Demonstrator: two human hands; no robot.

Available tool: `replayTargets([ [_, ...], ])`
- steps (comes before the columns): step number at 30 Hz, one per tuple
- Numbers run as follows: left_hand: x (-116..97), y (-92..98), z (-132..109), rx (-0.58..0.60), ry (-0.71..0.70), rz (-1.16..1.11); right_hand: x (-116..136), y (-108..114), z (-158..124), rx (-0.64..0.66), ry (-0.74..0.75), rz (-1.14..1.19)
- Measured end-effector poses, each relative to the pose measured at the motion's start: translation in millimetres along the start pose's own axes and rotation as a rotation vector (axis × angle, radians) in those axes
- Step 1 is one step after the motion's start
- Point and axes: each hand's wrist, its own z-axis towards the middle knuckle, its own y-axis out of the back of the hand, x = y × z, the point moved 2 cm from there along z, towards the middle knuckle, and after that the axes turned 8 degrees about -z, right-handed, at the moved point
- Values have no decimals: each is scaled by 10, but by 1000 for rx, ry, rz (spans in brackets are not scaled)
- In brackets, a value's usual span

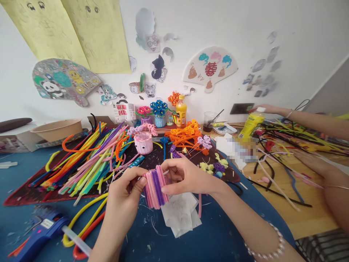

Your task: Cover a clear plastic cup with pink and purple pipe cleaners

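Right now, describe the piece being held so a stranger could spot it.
On the blue table, in front of the big heap of loose pipe cleaners, the left hand and right hand hold a short bundle. Unlike the loose stems, its pink and purple strands are packed side by side.

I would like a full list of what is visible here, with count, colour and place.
pipe-cleaner bundle: one, pink and purple, between both hands
loose pipe cleaners: many, mixed colours, table left
glue gun: one, blue, lower left
cup: one, pink, behind the bundle
juice bottle: one, orange, by the wall
bowl: one, beige, far left
paper: one, white, under the hands
co-worker's hands: two, far right
left hand: one, gripping the bundle
right hand: one, gripping the bundle
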Motion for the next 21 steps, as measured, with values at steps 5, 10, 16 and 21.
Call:
replayTargets([
  [5, 47, 6, 11, -27, 54, 1, 0, -34, 25, -31, -12, 45],
  [10, 97, 7, 11, -29, 108, 16, -22, -32, 35, -56, -19, -18],
  [16, 54, -16, -9, -46, 46, 140, -57, -19, 56, -128, 27, -123],
  [21, 19, -74, -16, 1, -35, 246, -34, -7, 57, -177, 81, -358],
])
